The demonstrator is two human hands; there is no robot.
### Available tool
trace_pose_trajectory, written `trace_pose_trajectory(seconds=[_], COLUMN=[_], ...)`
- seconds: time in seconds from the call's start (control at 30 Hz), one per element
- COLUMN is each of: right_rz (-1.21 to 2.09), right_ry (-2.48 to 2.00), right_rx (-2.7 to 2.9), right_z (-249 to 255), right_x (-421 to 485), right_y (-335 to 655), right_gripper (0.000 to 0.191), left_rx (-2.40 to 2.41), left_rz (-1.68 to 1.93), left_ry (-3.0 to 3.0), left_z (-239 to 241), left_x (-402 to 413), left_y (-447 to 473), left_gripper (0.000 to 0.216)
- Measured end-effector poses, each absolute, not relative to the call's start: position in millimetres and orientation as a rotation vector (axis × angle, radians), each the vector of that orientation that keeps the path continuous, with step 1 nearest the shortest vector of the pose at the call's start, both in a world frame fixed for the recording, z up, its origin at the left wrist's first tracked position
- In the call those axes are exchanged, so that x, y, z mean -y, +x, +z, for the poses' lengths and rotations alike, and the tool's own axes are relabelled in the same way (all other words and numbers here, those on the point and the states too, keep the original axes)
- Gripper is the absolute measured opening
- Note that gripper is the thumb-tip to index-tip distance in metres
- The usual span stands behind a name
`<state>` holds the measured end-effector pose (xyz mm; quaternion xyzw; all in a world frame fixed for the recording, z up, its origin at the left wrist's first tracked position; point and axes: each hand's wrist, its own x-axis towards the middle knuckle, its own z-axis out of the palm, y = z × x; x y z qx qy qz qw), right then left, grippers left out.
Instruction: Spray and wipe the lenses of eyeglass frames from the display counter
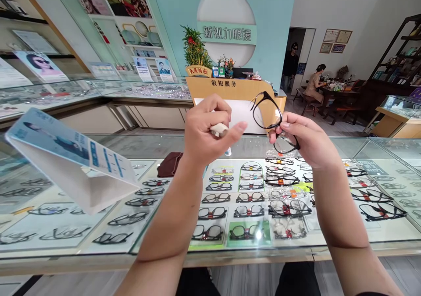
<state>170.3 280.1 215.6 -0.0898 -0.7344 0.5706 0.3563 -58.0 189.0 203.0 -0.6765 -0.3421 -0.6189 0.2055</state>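
Observation:
Raised over the glass display counter (256, 239), my right hand (305, 138) pinches a pair of black-framed eyeglasses (264, 95) by the frame between thumb and fingers. The glasses are tilted, one lens high and the other low by my palm. To their left, my left hand (208, 129) is closed around a small whitish thing (219, 130). Only its end pokes out of the fist, so its kind does not show. The left thumb points toward the glasses, apart from them. Just under that hand a bit of a white and blue item (228, 151) shows.
Rows of eyeglasses (212, 212) lie inside the counter. A folded card sign (72, 147) stands at left, and a dark brown case (169, 164) lies near my left forearm. Beyond are a cashier desk (230, 92), a seated person (316, 84) and a standing person (290, 63).

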Motion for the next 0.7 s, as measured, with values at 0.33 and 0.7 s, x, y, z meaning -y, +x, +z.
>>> trace_pose_trajectory(seconds=[0.33, 0.7], right_rz=[1.363, 0.178], right_ry=[-0.229, -0.100], right_rx=[2.144, 1.878], right_z=[226, 215], right_x=[-272, -271], right_y=[183, 178], right_gripper=[0.023, 0.064], left_rx=[1.087, 0.910], left_rz=[-1.536, -1.686], left_ry=[-1.911, -1.407], left_z=[199, 191], left_x=[-185, -192], left_y=[-39, -51], left_gripper=[0.069, 0.067])
